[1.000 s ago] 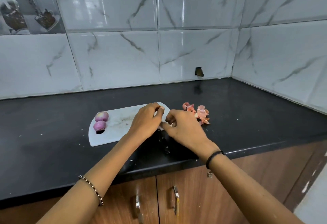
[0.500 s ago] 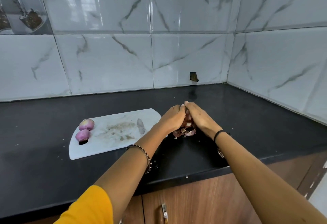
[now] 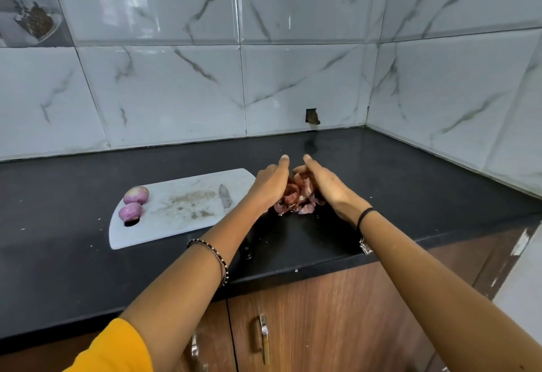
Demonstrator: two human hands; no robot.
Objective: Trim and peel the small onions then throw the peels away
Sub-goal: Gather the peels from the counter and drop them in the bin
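Two peeled onions [image 3: 136, 194] sit at the left end of the cutting board [image 3: 176, 230], so it's cleanup time. Left hand [image 3: 269, 183] and right hand [image 3: 325, 185] press the peels [image 3: 296, 198] between them on the counter [image 3: 425, 195], mid-frame. Grip is loose on both, fingers mostly straight. Next move, I'd guess: scoop the heap up without shedding flakes.

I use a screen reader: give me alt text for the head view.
The left hand and right hand press a pile of onion peels between them on a black counter. Beside them, a white cutting board holds two peeled onions and a knife.
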